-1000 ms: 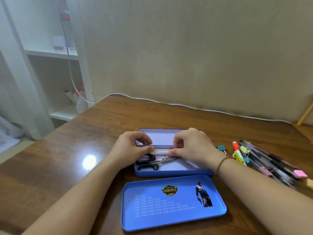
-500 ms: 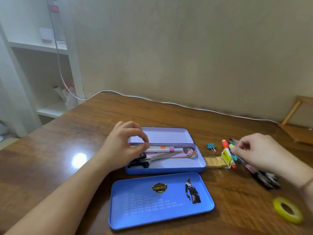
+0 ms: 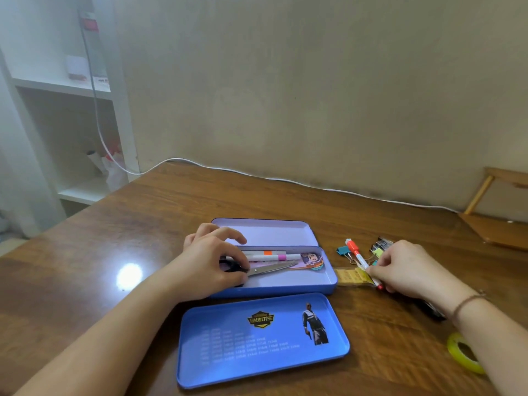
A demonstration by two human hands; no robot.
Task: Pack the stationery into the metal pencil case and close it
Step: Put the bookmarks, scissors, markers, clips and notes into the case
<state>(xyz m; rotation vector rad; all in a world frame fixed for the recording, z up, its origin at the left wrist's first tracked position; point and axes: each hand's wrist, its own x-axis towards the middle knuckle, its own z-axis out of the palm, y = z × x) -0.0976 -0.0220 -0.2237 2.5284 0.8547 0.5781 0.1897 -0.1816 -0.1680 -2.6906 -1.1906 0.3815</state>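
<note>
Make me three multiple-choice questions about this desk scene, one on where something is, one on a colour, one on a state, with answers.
1. Where do the scissors lie?
A. in the pencil case
B. on the lid
C. on the shelf

2. What colour is the tape roll?
A. red
B. yellow
C. black

3. The loose lid is:
A. shut on the case
B. held up
C. flat on the table

Answers: 1 A, blades show inside the case. 2 B, yellow ring by the right arm. 3 C, it rests before the case.
</note>
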